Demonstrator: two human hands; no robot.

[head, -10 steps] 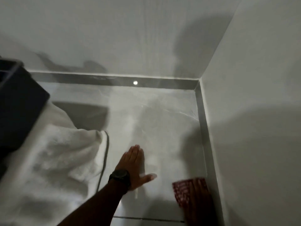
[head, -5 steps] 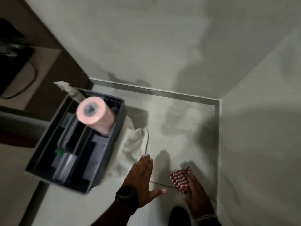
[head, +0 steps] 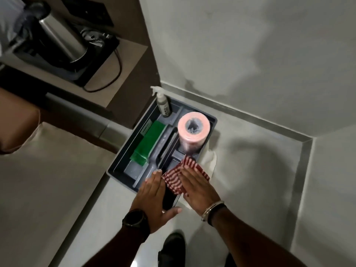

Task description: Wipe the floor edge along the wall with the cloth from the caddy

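Cloth (head: 179, 175), one, red-striped, lies over the caddy's (head: 123, 151) near right corner under the flat right hand (head: 196, 186), fingers released. Left hand (head: 152, 195) lies open beside it. In the caddy: one pink roll (head: 193, 130), one spray bottle (head: 163, 105), one green pad (head: 149, 142).

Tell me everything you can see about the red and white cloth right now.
The cloth is a small woven-looking piece with red and white stripes, folded and a bit rumpled. It lies at the near right corner of the grey caddy, partly over its rim. The right hand rests flat on top of it, covering part of it; the left hand lies open just beside it, at its edge.
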